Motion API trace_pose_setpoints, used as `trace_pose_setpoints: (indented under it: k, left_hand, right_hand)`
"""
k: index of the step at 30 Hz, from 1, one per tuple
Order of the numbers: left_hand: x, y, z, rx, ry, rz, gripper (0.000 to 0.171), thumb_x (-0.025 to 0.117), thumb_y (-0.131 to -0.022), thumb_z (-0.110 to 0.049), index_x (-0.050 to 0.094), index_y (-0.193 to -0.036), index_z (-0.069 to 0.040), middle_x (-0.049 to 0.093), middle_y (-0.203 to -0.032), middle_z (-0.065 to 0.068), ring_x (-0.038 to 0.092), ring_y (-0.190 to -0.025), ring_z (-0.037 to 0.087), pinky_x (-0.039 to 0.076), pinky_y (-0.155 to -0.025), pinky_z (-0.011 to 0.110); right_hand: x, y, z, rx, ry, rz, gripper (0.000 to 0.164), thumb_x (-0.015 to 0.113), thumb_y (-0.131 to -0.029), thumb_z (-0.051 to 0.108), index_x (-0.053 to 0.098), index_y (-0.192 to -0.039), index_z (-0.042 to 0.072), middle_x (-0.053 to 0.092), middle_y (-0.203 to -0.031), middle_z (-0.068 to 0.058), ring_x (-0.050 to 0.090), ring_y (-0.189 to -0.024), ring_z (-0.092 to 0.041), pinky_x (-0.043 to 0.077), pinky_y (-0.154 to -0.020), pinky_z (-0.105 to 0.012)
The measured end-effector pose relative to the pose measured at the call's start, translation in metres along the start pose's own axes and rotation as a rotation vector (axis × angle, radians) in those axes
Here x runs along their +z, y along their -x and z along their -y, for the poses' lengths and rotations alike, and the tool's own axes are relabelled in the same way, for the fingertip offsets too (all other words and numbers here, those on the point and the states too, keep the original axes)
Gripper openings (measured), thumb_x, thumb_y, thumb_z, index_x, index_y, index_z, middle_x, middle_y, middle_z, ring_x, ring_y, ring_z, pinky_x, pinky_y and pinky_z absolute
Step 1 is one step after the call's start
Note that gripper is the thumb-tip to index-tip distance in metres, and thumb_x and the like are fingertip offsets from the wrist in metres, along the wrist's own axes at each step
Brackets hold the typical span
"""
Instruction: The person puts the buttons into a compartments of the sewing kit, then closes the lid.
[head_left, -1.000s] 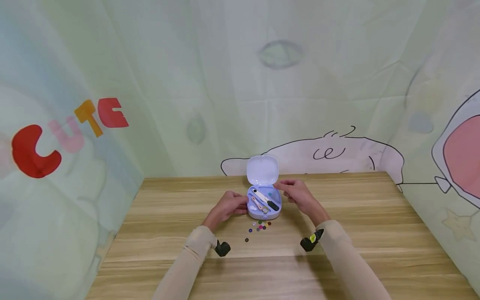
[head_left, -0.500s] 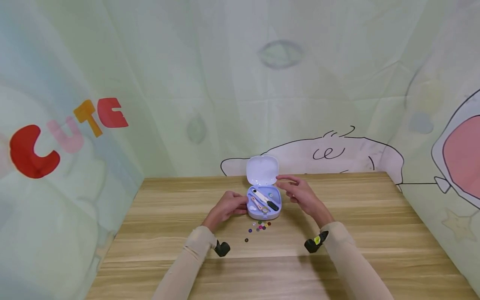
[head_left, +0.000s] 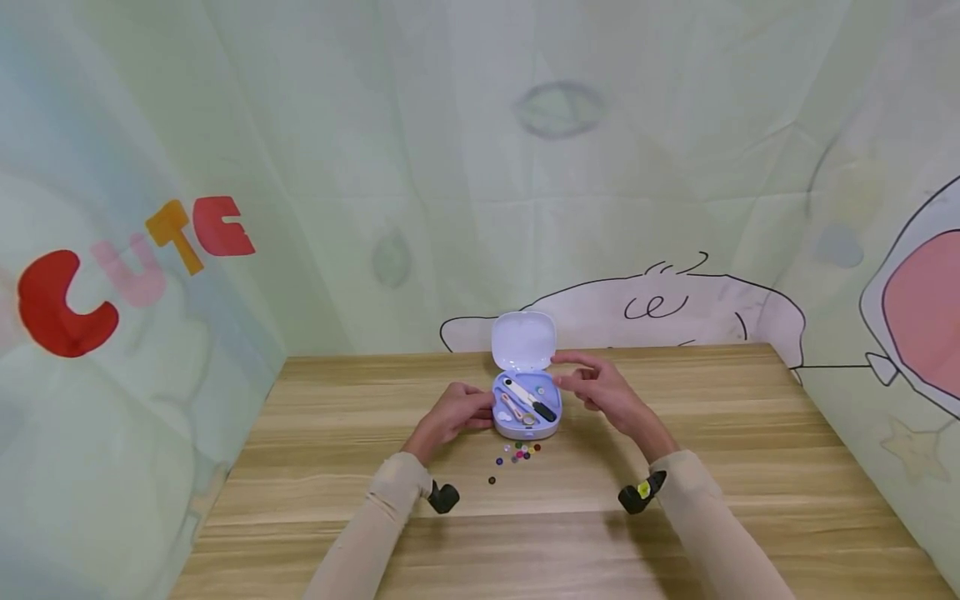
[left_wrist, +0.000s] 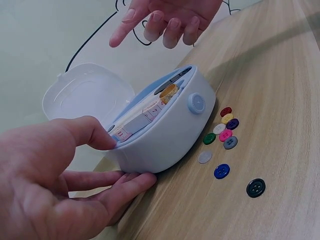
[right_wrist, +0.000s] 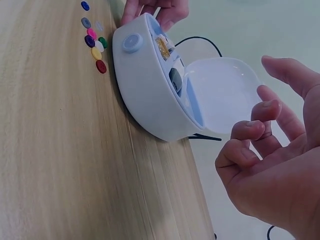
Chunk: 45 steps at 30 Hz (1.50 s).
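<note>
A pale blue sewing box (head_left: pixel 527 432) stands on the table with its white lid (head_left: pixel 523 340) raised. My left hand (head_left: pixel 459 410) grips the box's left side, thumb on the rim and fingers low against the wall. My right hand (head_left: pixel 603 389) is by the box's back right, index finger extended toward the lid's lower corner, holding nothing. In the right wrist view its other fingers are loosely bent. Inside lie a white-and-black tool (head_left: pixel 528 398), a rolled measuring tape (left_wrist: pixel 135 122), a gold ring-like piece (left_wrist: pixel 169 93) and a small greenish round piece (head_left: pixel 541 390).
In front of the box several loose buttons lie on the wooden table (head_left: pixel 337 500), among them a pink button (left_wrist: pixel 225 135), a blue button (left_wrist: pixel 222 171) and a black button (left_wrist: pixel 256 188). A printed cloth wall (head_left: pixel 420 208) rises behind the table's back edge.
My right hand has drawn back from the box's rear right corner, its forearm shifting right and its fingers spreading. The left hand keeps its grip, and the box has not moved.
</note>
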<state>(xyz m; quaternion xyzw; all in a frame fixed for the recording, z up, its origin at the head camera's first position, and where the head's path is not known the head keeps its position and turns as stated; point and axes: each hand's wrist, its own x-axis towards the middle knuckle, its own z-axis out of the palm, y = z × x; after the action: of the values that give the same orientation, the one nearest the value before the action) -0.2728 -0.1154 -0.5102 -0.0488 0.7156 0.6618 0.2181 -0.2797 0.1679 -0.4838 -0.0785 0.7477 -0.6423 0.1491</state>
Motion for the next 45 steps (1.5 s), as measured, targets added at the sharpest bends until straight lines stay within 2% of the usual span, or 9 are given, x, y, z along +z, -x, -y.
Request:
trace_pose_setpoints:
  k: [12,17,21,28,35,40,45]
  left_hand:
    - [0.000,-0.001,0.000,-0.003,0.004,0.005,0.035,0.064,-0.101,-0.010,0.061,-0.127,0.013,0.073,-0.111,0.020,0.073,-0.099,0.027,0.063,-0.089,0.038]
    - [-0.001,-0.001,0.000,-0.007,0.002,0.000,0.035,0.065,-0.100,-0.010,0.061,-0.127,0.013,0.073,-0.110,0.020,0.073,-0.099,0.027,0.063,-0.090,0.038]
    - [-0.001,-0.001,0.000,-0.012,-0.001,-0.001,0.036,0.065,-0.101,-0.011,0.061,-0.127,0.012,0.073,-0.111,0.020,0.073,-0.100,0.028,0.062,-0.091,0.039]
    - [-0.001,0.000,-0.001,-0.011,-0.012,0.003,0.035,0.065,-0.101,-0.012,0.063,-0.127,0.011,0.073,-0.110,0.019,0.073,-0.100,0.028,0.062,-0.092,0.040]
    - [-0.001,0.000,-0.001,-0.005,-0.003,0.009,0.034,0.065,-0.100,-0.011,0.063,-0.126,0.012,0.073,-0.110,0.020,0.073,-0.100,0.028,0.062,-0.092,0.041]
    - [-0.001,0.001,-0.001,0.000,-0.009,0.010,0.034,0.065,-0.101,-0.011,0.063,-0.126,0.012,0.073,-0.110,0.019,0.073,-0.099,0.027,0.062,-0.092,0.040]
    - [-0.001,0.001,-0.001,0.000,0.001,0.009,0.034,0.064,-0.100,-0.009,0.063,-0.126,0.013,0.073,-0.109,0.020,0.073,-0.099,0.027,0.062,-0.092,0.040]
  right_hand:
    - [0.000,0.015,-0.004,0.005,0.072,0.039,0.051,0.079,-0.094,0.024,0.064,-0.140,0.009,0.049,-0.079,-0.002,0.039,-0.064,-0.017,0.030,-0.050,-0.024]
    - [0.004,0.022,-0.009,0.000,0.088,0.051,0.045,0.078,-0.095,0.018,0.067,-0.137,0.009,0.052,-0.079,-0.003,0.042,-0.067,-0.018,0.032,-0.053,-0.026]
    - [0.009,0.027,-0.013,-0.015,0.109,0.090,0.043,0.078,-0.094,0.017,0.068,-0.135,0.007,0.056,-0.082,-0.004,0.046,-0.073,-0.021,0.036,-0.057,-0.028]
    - [0.016,0.035,-0.020,-0.062,0.147,0.197,0.038,0.076,-0.094,0.012,0.070,-0.130,0.002,0.057,-0.081,-0.003,0.050,-0.077,-0.019,0.042,-0.065,-0.024]
    - [0.022,0.040,-0.027,-0.075,0.180,0.260,0.032,0.077,-0.091,0.008,0.074,-0.123,0.002,0.059,-0.080,-0.003,0.050,-0.073,-0.016,0.042,-0.062,-0.020]
    - [0.025,0.041,-0.030,-0.048,0.206,0.266,0.032,0.081,-0.090,0.014,0.076,-0.120,0.005,0.058,-0.077,-0.002,0.050,-0.070,-0.014,0.040,-0.058,-0.019]
    - [0.028,0.043,-0.034,-0.064,0.245,0.269,0.033,0.080,-0.091,0.015,0.075,-0.121,0.003,0.054,-0.071,0.001,0.047,-0.065,-0.011,0.036,-0.053,-0.018]
